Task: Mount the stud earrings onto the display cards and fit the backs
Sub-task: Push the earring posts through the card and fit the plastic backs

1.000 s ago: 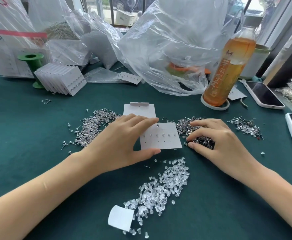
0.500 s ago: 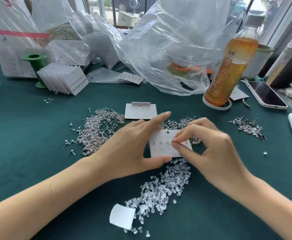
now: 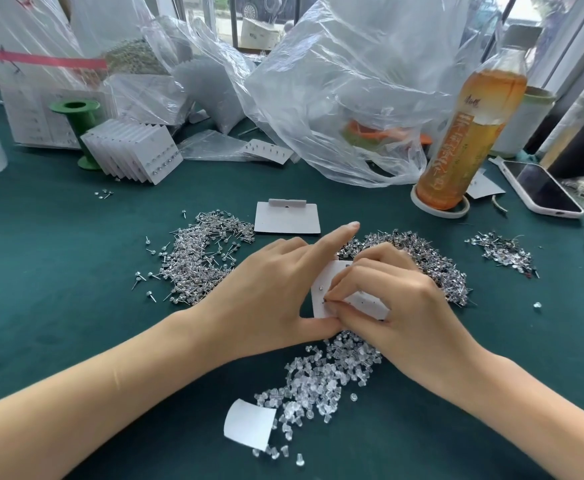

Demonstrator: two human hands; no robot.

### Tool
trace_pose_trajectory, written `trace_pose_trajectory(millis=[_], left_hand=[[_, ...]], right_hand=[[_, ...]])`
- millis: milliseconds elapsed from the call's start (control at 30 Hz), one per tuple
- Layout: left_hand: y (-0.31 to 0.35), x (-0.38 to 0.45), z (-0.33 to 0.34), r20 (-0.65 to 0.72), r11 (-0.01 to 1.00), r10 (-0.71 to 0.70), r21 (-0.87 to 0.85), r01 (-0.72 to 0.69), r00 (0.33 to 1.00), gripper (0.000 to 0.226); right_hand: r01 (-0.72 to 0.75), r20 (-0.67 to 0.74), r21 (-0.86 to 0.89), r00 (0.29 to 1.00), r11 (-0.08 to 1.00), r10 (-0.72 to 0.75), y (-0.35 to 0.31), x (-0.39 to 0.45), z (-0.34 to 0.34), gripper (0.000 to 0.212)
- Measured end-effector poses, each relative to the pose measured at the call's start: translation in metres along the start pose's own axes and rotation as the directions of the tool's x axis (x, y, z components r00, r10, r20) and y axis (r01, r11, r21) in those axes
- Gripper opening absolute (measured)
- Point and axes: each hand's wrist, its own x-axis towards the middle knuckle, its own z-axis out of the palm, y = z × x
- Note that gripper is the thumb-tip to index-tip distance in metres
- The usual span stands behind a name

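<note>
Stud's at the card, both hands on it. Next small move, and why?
Probably push the stud through the card with the right hand. Its fingertips pinch at a hole near the card's left edge, while the left hand grips the card there. The stud itself is too small to see. The clear backs lie just below, for after.

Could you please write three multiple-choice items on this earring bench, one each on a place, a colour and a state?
1. Where does the pile of clear backs lie?
A. nearer the person than the held display card
B. beside the phone
C. under the green spool
2. What colour is the liquid in the bottle?
A. blue
B. amber
C. clear
3. What is the right hand doing?
A. lying flat on the cloth
B. gripping the bottle
C. pinching at the card

Key: A, the backs lie below the card in view; B, orange-brown drink; C, fingertips meet on the card, which the left hand steadies.
</note>
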Motion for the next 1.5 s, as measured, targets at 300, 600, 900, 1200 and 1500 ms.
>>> trace_pose_trajectory(millis=[300,600,900,1200,1500], left_hand=[[0.001,-0.001,-0.001,-0.013,0.994,-0.064,-0.084,0.063,0.998,0.088],[-0.006,-0.002,-0.004,0.008,0.981,-0.161,-0.111,0.161,0.987,0.09],[-0.01,-0.003,-0.004,0.028,0.985,-0.162,-0.062,0.163,0.986,0.087],[-0.009,-0.003,-0.004,0.04,0.984,-0.174,-0.042,0.175,0.984,0.086],[-0.006,-0.003,-0.003,0.026,0.99,-0.128,-0.06,0.129,0.991,0.088]], right_hand=[[-0.087,-0.082,0.095,0.992,0.992,0.095,-0.001,-0.002,-0.014,0.018],[-0.368,-0.113,-0.151,0.928,0.917,0.354,0.042,-0.008,-0.042,0.008],[-0.273,0.036,-0.228,0.957,0.935,0.288,0.042,-0.01,-0.035,0.016],[-0.339,-0.048,-0.095,0.941,0.936,0.336,0.035,-0.004,-0.032,0.008],[-0.439,0.084,0.515,0.881,0.737,0.466,0.006,0.003,-0.03,0.016]])
